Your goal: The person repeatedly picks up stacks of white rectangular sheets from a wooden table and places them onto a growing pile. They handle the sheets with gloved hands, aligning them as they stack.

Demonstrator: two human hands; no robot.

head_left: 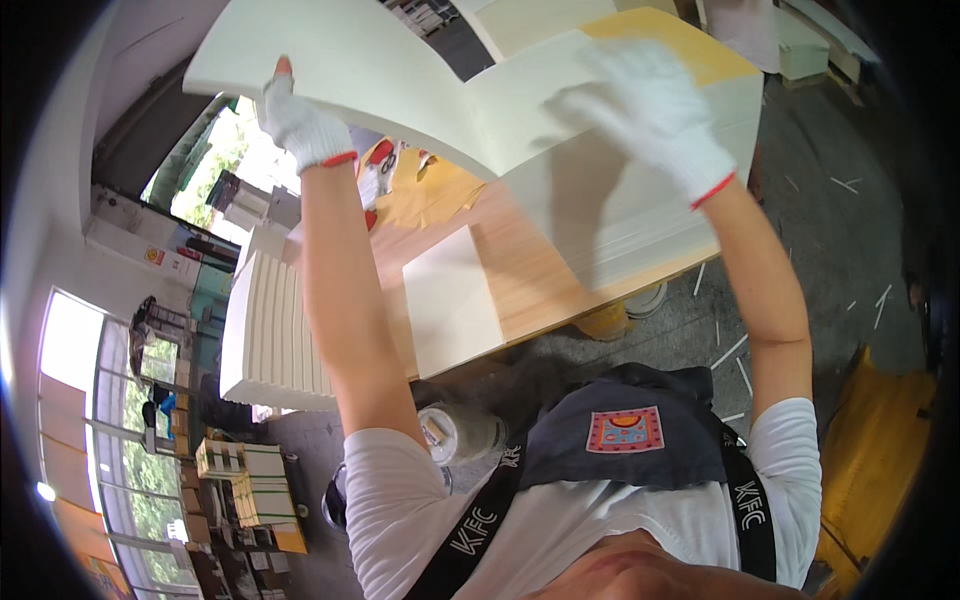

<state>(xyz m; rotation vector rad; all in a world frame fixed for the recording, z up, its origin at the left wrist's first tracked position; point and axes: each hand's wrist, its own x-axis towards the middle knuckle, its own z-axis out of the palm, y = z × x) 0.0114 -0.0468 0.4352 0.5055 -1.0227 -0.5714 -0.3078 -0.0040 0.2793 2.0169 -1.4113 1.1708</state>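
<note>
My left hand (305, 128), in a white knit glove with a red cuff, grips the near edge of a large white sheet (350, 62). The bare thumb tip lies on top; the other fingers are hidden beneath. The sheet is raised and bends down toward a fold-like line at the middle. To the right, my right hand (665, 125), gloved alike and blurred by motion, is over a broad white stack (640, 215) with its fingers stretched out. Whether it touches the surface I cannot tell. A yellow sheet (700, 45) lies beyond it.
A smaller white board (455, 300) lies on the wooden table (535, 285). Left of it stands a ridged white stack (275, 335). Torn yellow paper (425, 190) lies farther back. Below the table edge are a white bucket (465, 430) and scattered paper strips (735, 350) on the floor.
</note>
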